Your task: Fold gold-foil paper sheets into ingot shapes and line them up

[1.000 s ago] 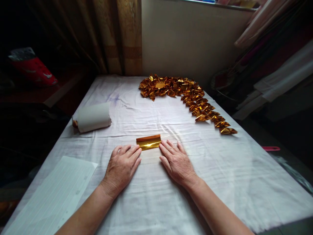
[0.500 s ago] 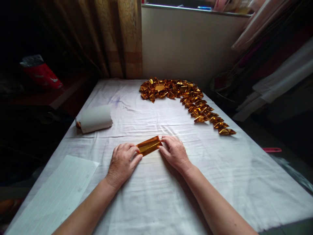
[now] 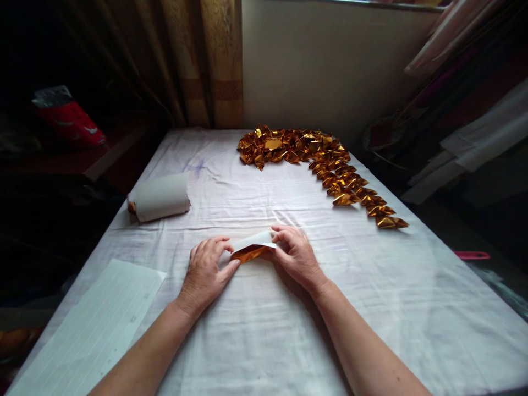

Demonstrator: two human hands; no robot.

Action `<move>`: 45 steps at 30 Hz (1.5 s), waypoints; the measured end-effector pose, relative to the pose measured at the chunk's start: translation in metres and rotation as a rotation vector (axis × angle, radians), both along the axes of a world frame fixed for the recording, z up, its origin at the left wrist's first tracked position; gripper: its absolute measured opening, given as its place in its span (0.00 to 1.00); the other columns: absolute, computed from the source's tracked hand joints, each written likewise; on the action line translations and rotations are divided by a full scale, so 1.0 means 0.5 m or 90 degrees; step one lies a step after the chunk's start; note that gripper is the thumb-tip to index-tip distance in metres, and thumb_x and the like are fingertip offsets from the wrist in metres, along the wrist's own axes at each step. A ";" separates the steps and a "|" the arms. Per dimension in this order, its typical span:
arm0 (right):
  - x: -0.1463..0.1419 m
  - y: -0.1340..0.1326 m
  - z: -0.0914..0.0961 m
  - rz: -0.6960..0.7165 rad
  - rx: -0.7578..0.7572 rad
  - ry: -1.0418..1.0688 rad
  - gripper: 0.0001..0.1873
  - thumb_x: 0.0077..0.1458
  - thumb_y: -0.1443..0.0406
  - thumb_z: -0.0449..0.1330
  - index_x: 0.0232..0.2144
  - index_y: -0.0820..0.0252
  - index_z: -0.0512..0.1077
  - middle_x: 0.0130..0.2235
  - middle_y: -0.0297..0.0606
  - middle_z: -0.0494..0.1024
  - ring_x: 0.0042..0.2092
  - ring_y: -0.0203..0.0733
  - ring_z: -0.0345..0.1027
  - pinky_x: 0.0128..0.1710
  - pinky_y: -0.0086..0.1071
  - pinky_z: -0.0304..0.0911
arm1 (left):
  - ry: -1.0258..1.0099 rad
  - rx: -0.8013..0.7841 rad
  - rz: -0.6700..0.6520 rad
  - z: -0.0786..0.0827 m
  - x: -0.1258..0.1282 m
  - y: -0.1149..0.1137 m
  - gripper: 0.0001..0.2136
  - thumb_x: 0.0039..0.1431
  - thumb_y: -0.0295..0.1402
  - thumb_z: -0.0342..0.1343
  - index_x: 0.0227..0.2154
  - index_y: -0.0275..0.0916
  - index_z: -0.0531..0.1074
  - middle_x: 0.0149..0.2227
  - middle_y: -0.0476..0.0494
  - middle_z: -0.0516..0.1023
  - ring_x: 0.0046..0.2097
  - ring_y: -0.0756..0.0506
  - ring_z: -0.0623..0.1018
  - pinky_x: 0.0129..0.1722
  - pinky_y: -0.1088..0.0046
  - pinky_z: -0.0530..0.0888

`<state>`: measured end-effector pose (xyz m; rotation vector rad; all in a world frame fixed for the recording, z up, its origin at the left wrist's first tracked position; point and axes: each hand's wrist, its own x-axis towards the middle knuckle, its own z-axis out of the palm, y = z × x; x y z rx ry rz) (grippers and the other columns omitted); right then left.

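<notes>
Between my hands, low over the white cloth, is a piece of gold foil paper. Its far edge is folded up so that the white back shows above the shiny gold near strip. My left hand grips its left end, thumb along the near edge and fingers at the far corner. At the right end, my right hand pinches the raised flap between thumb and fingers. Folded gold foil pieces lie heaped at the table's far edge, with a line of them trailing down the right side.
A roll of white-backed paper lies on the left of the cloth-covered table. In front of it is a lined sheet. A red packet rests on a dark surface at left. A curtain hangs behind.
The far edge of the foil paper has been lifted and turned toward me, so its white back now shows. Both hands stay at its ends. The view has shifted slightly.
</notes>
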<state>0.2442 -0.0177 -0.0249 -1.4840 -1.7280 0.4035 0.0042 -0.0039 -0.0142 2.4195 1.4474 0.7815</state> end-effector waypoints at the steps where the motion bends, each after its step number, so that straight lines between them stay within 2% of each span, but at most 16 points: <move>1: 0.000 0.000 0.002 0.018 -0.001 0.011 0.04 0.51 0.68 0.57 0.30 0.55 0.72 0.47 0.40 0.79 0.51 0.47 0.70 0.52 0.44 0.61 | -0.009 -0.005 -0.006 0.001 0.000 0.000 0.06 0.57 0.33 0.59 0.37 0.44 0.70 0.50 0.44 0.77 0.52 0.40 0.74 0.51 0.59 0.66; 5: -0.001 -0.003 0.010 0.037 -0.027 0.039 0.05 0.52 0.68 0.55 0.29 0.55 0.71 0.35 0.36 0.79 0.41 0.44 0.72 0.45 0.38 0.64 | -0.040 -0.026 -0.029 0.006 0.000 0.001 0.04 0.57 0.32 0.58 0.35 0.44 0.70 0.44 0.46 0.80 0.49 0.41 0.76 0.50 0.59 0.68; 9: -0.008 -0.008 0.018 -0.004 -0.076 0.134 0.07 0.56 0.62 0.56 0.37 0.55 0.71 0.32 0.35 0.79 0.31 0.39 0.71 0.33 0.32 0.65 | -0.103 -0.047 -0.022 0.002 -0.004 0.003 0.15 0.57 0.36 0.59 0.47 0.44 0.71 0.41 0.46 0.80 0.45 0.43 0.78 0.50 0.60 0.70; 12: -0.014 -0.009 0.022 -0.054 -0.036 0.142 0.14 0.54 0.61 0.58 0.43 0.55 0.70 0.32 0.35 0.79 0.35 0.41 0.73 0.39 0.35 0.66 | -0.188 -0.088 -0.024 -0.004 -0.004 0.000 0.24 0.57 0.38 0.59 0.57 0.45 0.65 0.42 0.46 0.80 0.44 0.44 0.79 0.53 0.60 0.71; 15: -0.021 -0.010 0.024 -0.071 -0.011 0.140 0.14 0.53 0.61 0.59 0.43 0.55 0.71 0.32 0.35 0.78 0.37 0.42 0.73 0.43 0.37 0.66 | -0.270 -0.128 -0.013 -0.001 0.002 -0.006 0.25 0.58 0.38 0.59 0.58 0.44 0.64 0.42 0.46 0.79 0.46 0.45 0.79 0.55 0.61 0.70; 18: -0.030 -0.015 0.028 -0.005 -0.053 0.238 0.14 0.54 0.61 0.58 0.44 0.56 0.69 0.35 0.36 0.78 0.37 0.41 0.73 0.40 0.35 0.68 | -0.378 -0.192 0.013 0.010 0.009 -0.011 0.26 0.59 0.38 0.57 0.60 0.42 0.62 0.37 0.48 0.78 0.47 0.46 0.79 0.53 0.64 0.71; 21: -0.038 -0.024 0.041 0.082 -0.111 0.321 0.16 0.55 0.62 0.58 0.47 0.56 0.66 0.34 0.35 0.77 0.34 0.38 0.72 0.35 0.32 0.67 | -0.498 -0.274 0.029 0.025 0.012 -0.011 0.29 0.58 0.40 0.57 0.61 0.40 0.60 0.33 0.50 0.77 0.41 0.47 0.80 0.46 0.69 0.75; 25: -0.048 -0.041 0.062 0.197 -0.193 0.283 0.26 0.52 0.67 0.57 0.54 0.56 0.64 0.27 0.27 0.72 0.28 0.33 0.65 0.29 0.27 0.61 | -0.555 -0.305 0.051 0.036 0.010 -0.002 0.30 0.58 0.42 0.58 0.62 0.40 0.58 0.33 0.51 0.77 0.35 0.50 0.79 0.38 0.73 0.75; 27: -0.055 -0.047 0.063 0.246 -0.217 0.274 0.31 0.50 0.69 0.57 0.58 0.55 0.61 0.25 0.24 0.68 0.26 0.31 0.61 0.27 0.25 0.58 | -0.528 -0.275 0.060 0.035 0.007 0.004 0.29 0.59 0.42 0.57 0.62 0.41 0.58 0.33 0.51 0.76 0.34 0.50 0.78 0.37 0.73 0.76; 29: -0.063 -0.048 0.056 0.244 -0.219 0.279 0.35 0.50 0.69 0.57 0.61 0.55 0.59 0.25 0.23 0.67 0.25 0.30 0.60 0.26 0.25 0.56 | -0.451 -0.166 0.075 0.031 0.004 0.008 0.27 0.61 0.41 0.56 0.61 0.42 0.60 0.38 0.47 0.77 0.38 0.48 0.79 0.40 0.69 0.76; 32: -0.071 -0.042 0.040 0.145 -0.214 0.308 0.37 0.50 0.68 0.58 0.63 0.56 0.56 0.25 0.23 0.68 0.26 0.32 0.61 0.27 0.26 0.58 | -0.239 0.092 0.077 0.027 0.006 0.003 0.22 0.61 0.37 0.57 0.57 0.43 0.65 0.54 0.37 0.72 0.53 0.40 0.75 0.53 0.58 0.71; 34: -0.072 -0.035 0.032 0.063 -0.220 0.343 0.38 0.50 0.66 0.58 0.63 0.58 0.55 0.25 0.24 0.69 0.27 0.33 0.63 0.29 0.28 0.60 | -0.099 0.202 0.020 0.026 0.013 -0.009 0.19 0.61 0.35 0.57 0.55 0.43 0.67 0.59 0.34 0.69 0.59 0.37 0.70 0.58 0.54 0.65; 36: -0.072 -0.029 0.029 0.006 -0.234 0.385 0.39 0.49 0.64 0.60 0.63 0.60 0.55 0.25 0.24 0.70 0.27 0.34 0.65 0.30 0.29 0.62 | -0.013 0.233 -0.073 0.025 0.024 -0.023 0.18 0.62 0.34 0.57 0.54 0.42 0.68 0.57 0.36 0.72 0.60 0.37 0.69 0.59 0.54 0.63; 38: -0.072 -0.025 0.031 -0.017 -0.252 0.434 0.40 0.48 0.63 0.61 0.63 0.61 0.55 0.25 0.24 0.71 0.27 0.35 0.66 0.30 0.30 0.63 | 0.028 0.237 -0.131 0.024 0.036 -0.035 0.17 0.62 0.36 0.57 0.53 0.42 0.70 0.54 0.38 0.75 0.59 0.37 0.70 0.58 0.55 0.63; 45: -0.085 -0.029 0.034 0.043 -0.282 0.552 0.43 0.45 0.63 0.65 0.62 0.58 0.56 0.27 0.25 0.75 0.28 0.34 0.69 0.29 0.28 0.65 | 0.073 0.289 -0.115 0.030 0.046 -0.037 0.12 0.62 0.32 0.56 0.48 0.43 0.74 0.43 0.42 0.80 0.47 0.41 0.75 0.51 0.58 0.67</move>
